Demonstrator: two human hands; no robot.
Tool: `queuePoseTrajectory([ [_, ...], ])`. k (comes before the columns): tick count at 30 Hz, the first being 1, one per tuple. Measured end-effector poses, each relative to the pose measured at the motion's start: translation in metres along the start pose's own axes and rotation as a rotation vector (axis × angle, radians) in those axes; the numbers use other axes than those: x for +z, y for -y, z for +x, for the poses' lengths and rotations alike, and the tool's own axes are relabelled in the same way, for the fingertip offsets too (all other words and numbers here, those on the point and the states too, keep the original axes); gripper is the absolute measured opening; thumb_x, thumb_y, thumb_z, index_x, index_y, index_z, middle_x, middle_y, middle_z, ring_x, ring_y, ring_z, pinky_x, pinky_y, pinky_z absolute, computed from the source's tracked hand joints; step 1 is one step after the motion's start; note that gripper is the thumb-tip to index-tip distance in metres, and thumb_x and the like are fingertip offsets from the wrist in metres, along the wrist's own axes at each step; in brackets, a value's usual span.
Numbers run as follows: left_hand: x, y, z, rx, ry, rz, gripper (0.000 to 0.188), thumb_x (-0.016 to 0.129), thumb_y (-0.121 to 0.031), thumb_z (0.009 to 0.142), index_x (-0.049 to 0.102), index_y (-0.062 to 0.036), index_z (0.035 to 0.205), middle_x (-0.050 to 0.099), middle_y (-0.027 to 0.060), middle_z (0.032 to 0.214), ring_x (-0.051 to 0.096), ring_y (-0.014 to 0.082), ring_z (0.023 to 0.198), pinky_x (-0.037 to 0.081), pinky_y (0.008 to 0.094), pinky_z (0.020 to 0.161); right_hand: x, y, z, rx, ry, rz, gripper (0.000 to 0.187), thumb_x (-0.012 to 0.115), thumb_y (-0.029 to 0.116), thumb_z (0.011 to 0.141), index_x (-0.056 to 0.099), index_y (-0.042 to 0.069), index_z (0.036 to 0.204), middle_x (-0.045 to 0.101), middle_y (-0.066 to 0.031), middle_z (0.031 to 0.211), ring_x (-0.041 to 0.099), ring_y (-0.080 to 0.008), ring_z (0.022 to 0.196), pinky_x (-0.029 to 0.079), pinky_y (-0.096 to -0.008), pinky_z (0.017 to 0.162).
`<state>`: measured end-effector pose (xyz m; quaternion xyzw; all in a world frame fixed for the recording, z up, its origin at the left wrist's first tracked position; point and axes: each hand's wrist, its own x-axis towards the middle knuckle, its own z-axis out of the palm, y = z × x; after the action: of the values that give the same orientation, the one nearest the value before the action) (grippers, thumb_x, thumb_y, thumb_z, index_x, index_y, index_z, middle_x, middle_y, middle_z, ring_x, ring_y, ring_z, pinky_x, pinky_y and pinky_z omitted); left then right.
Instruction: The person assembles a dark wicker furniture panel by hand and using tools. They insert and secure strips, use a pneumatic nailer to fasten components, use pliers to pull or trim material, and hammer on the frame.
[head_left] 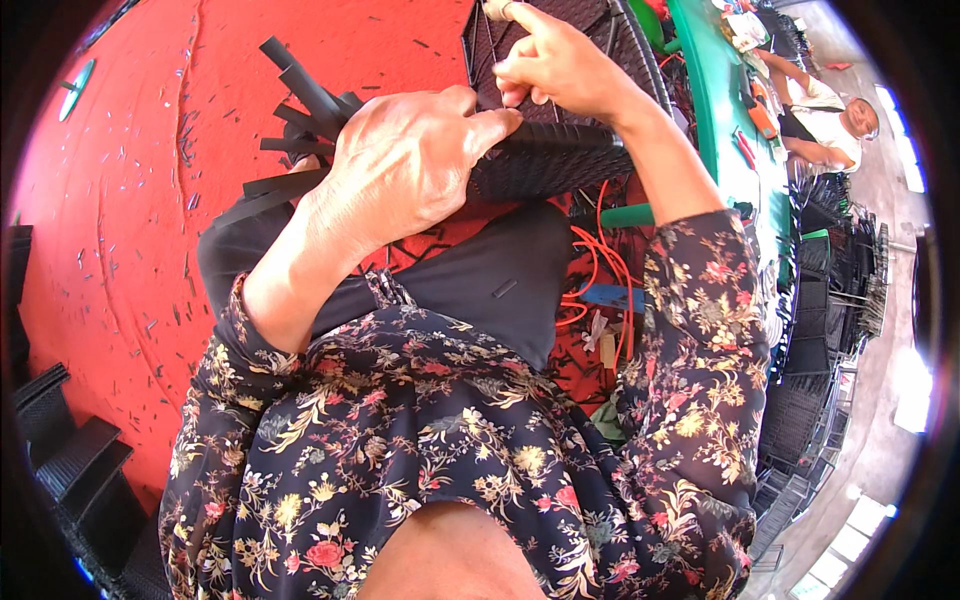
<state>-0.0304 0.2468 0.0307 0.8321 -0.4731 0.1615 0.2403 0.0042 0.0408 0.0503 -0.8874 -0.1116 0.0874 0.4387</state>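
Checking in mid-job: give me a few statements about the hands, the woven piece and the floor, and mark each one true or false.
1. The left hand grips the edge of the black woven piece. True.
2. The right hand hangs free, away from the woven piece. False: it rests on the weave higher up, fingers pinched as if on a strand.
3. The floor is red and strewn with small dark offcuts. True.
4. Loose black strips stick out beyond the left hand. True.
5. The cord beside the person's lap is blue. False: it is orange.
6. Nobody else is in view. False: another person sits at the green table at upper right.
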Motion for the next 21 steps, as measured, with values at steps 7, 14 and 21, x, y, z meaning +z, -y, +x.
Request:
queuePoseTrajectory([
  [7, -0.008, 0.0, 0.002, -0.002, 0.04, -0.069, 0.029, 0.055, -0.005, 0.08, 0.064, -0.0111, 0.107, 0.053, 0.0085, 0.071, 0.058, 0.03, 0.064, 0.046, 0.0398, 0.054, -0.007, -0.014, 0.001, -0.148, 0.414, -0.075, 0.025, 0.069, 0.014, 0.079, 0.068, 0.001, 0.1, 0.068, -0.0049, 0.086, 0.06, -0.0098, 0.08, 0.048, -0.0267, 0.078],
  [14, -0.008, -0.005, 0.0, -0.01, 0.08, -0.065, 0.046, 0.068, -0.008, 0.069, 0.06, -0.0129, 0.115, 0.055, 0.008, 0.078, 0.06, 0.0301, 0.072, 0.048, 0.0399, 0.061, -0.002, -0.007, -0.008, -0.144, 0.206, -0.223, 0.022, 0.052, 0.0, 0.077, 0.066, -0.001, 0.094, 0.066, -0.0028, 0.08, 0.061, -0.0095, 0.073, 0.049, -0.0264, 0.068],
  [21, -0.015, -0.008, 0.001, -0.023, 0.158, -0.05, 0.057, 0.074, -0.009, 0.063, 0.058, -0.0138, 0.118, 0.056, 0.0072, 0.084, 0.06, 0.0288, 0.076, 0.048, 0.0397, 0.063, 0.001, -0.003, -0.008, 0.058, 0.22, 0.128, 0.02, 0.051, -0.003, 0.072, 0.064, -0.001, 0.088, 0.059, -0.0008, 0.071, 0.051, -0.0052, 0.056, 0.043, -0.0209, 0.051],
])
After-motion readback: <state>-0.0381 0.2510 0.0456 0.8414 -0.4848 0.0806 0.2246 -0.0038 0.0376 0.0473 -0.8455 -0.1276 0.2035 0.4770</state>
